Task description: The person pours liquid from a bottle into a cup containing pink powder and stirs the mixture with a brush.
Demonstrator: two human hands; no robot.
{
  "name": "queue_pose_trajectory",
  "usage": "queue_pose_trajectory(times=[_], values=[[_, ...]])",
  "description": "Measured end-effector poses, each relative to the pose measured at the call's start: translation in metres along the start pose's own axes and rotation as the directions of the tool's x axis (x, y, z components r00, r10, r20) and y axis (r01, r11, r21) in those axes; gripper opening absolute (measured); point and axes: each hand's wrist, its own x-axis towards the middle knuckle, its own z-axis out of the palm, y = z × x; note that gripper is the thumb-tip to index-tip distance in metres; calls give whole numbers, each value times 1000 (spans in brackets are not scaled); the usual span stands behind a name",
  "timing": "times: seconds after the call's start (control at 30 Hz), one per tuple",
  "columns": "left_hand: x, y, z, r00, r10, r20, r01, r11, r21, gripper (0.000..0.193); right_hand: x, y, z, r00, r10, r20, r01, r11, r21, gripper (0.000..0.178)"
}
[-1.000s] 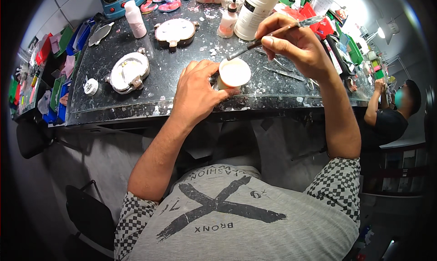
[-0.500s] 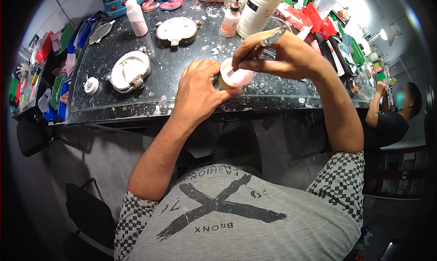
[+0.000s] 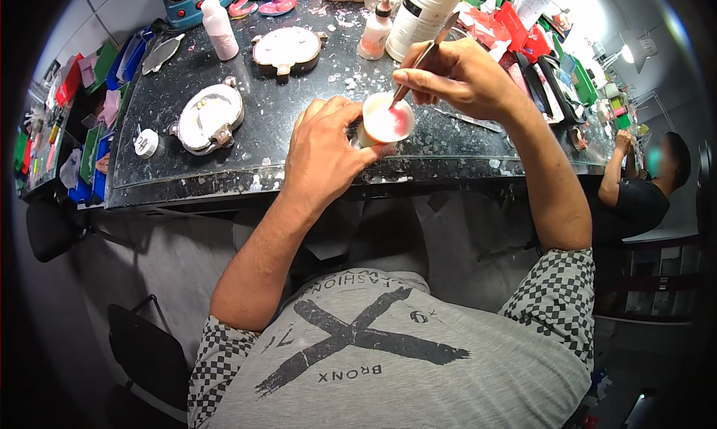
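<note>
A: What has the left hand point(image 3: 323, 149) got?

B: Its grip is wrapped around a small cup point(image 3: 385, 120), fingers curled on the cup's left side and thumb underneath toward the desk edge. The cup sits low over the near edge of the dark desk point(image 3: 269, 141); I cannot tell whether its base touches the top.

A: And inside the cup?

B: A pale mass with a pink patch on the right side.

A: The right hand point(image 3: 457, 78)?

B: Its grip is pinched narrow on a thin metal spatula point(image 3: 423, 57), held like a pen. The handle slants up and to the right above the knuckles, and the tip dips into the pink patch in the cup.

A: What lies around them?

B: Left of the cup, well apart, a round metal flask point(image 3: 208, 118) with white filling. Behind it, a second flask point(image 3: 287, 48) of the same kind. A pink bottle point(image 3: 219, 28) stands near the far left, a small dropper bottle point(image 3: 375, 33) just behind the cup, and a big white jar point(image 3: 422, 14) beside that. White crumbs speckle the desk.

A: Anyone else?

B: Another person point(image 3: 638, 197) in a dark shirt at the far right, arm raised to a shelf.
</note>
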Motion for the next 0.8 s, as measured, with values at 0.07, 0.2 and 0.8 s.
queue_pose_trajectory(times=[0.07, 0.2, 0.8], values=[[-1, 0, 1, 1000, -1, -18, 2, 1000, 18, 52, -4, 7, 2, 999, 7, -45, -3, 997, 77, 28], [-1, 1, 2, 1000, -7, -20, 7, 1000, 8, 50, -21, 18, 12, 985, 72, -154, -44, 983, 178, 28], [0, -1, 1, 1000, 12, -12, -12, 1000, 26, 53, -47, 25, 58, 803, 395, -446, -57, 796, 602, 41]])
